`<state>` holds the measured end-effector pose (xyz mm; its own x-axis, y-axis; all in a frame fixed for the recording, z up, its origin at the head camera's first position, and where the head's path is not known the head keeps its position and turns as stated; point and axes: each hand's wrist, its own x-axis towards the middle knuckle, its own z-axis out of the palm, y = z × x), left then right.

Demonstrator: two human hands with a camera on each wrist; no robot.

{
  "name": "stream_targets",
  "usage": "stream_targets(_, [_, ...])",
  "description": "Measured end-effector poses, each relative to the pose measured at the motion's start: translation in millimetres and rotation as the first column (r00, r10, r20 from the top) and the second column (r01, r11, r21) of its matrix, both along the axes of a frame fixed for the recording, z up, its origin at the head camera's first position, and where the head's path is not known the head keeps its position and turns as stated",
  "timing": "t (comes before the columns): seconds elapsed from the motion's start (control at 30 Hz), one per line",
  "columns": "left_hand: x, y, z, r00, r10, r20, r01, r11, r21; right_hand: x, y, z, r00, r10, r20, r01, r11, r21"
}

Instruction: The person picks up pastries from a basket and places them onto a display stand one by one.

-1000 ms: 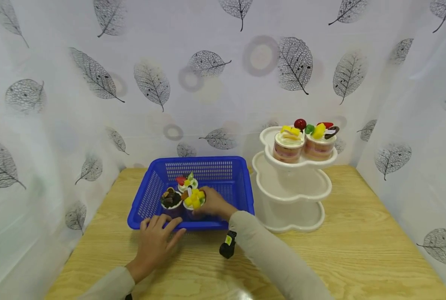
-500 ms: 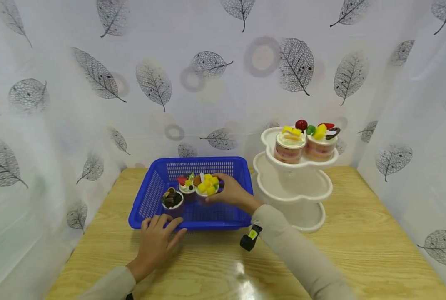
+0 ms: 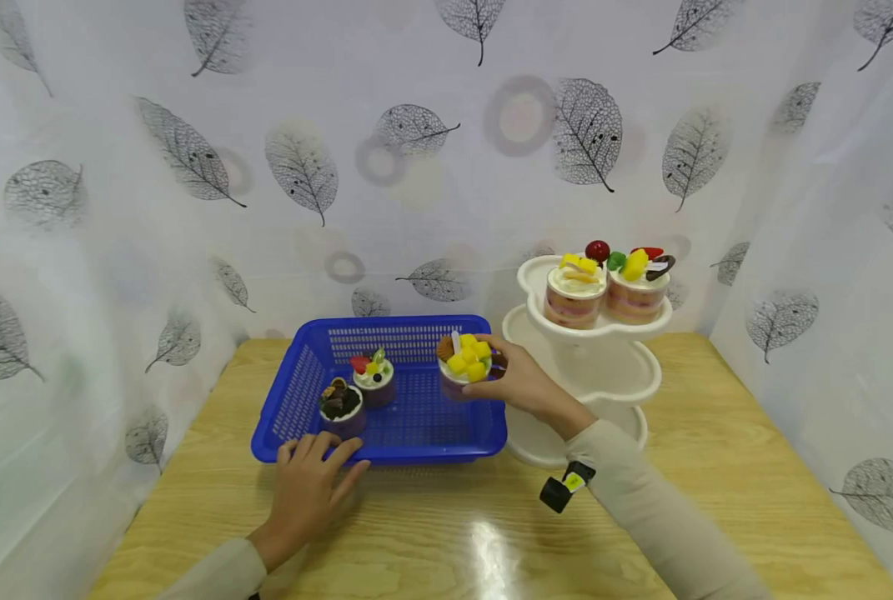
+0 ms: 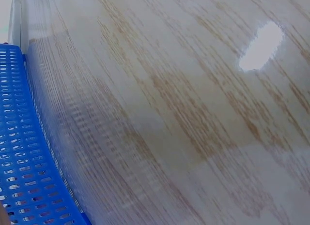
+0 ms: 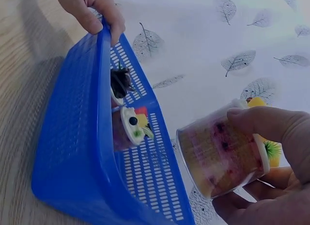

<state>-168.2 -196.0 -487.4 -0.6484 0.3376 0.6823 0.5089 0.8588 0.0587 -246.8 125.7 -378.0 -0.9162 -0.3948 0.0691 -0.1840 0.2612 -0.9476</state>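
Observation:
In the head view my right hand (image 3: 524, 383) grips a clear dessert cup (image 3: 457, 390) topped with yellow cubes and a brown biscuit. The right wrist view shows the layered pink and tan side of this cup (image 5: 220, 152) between thumb and fingers, raised above the basket. My left hand (image 3: 311, 483) holds the front rim of the blue plastic basket (image 3: 416, 454), fingers over the edge and thumb outside. Inside stand a chocolate-topped cup (image 3: 343, 421) and a cup with strawberry and cream (image 3: 374, 387). In the left wrist view the basket wall (image 4: 29, 152) shows at the left edge.
Right of the basket stands a white three-tier stand (image 3: 596, 371). Its top tier bears two fruit-topped dessert cups, one with yellow pieces (image 3: 574, 304), the other with mixed fruit (image 3: 636, 300). A leaf-patterned curtain (image 3: 431, 208) encloses the wooden table (image 3: 754, 475).
My right hand has lifted the yellow-topped dessert cup from beside the other two and carried it right, to the basket's right side. The left hand stays on the rim.

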Motion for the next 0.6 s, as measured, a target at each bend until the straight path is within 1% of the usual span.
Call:
stream_targets(0.17, [0.1,-1,-0.3,1.000,0.003,0.003,-0.003,1.000,-0.002,6.7,22,2.3,0.999,-0.030,-0.025,0.030,0.999,-0.032])
stream_targets(0.37, [-0.1,-1,-1.1,1.000,0.003,-0.015,-0.003,1.000,-0.003,13.1,42,4.3,0.997,-0.068,-0.018,0.067,0.994,-0.082])
stream_targets(0.5, [0.1,-1,-1.3,1.000,0.005,-0.013,-0.005,1.000,0.001,16.7,53,5.1,0.995,-0.101,-0.007,0.101,0.993,-0.064])
stream_targets(0.6, [0.3,-1,-0.9,1.000,0.009,0.008,-0.009,1.000,0.001,19.3,61,4.5,0.993,-0.120,-0.017,0.119,0.992,-0.047])
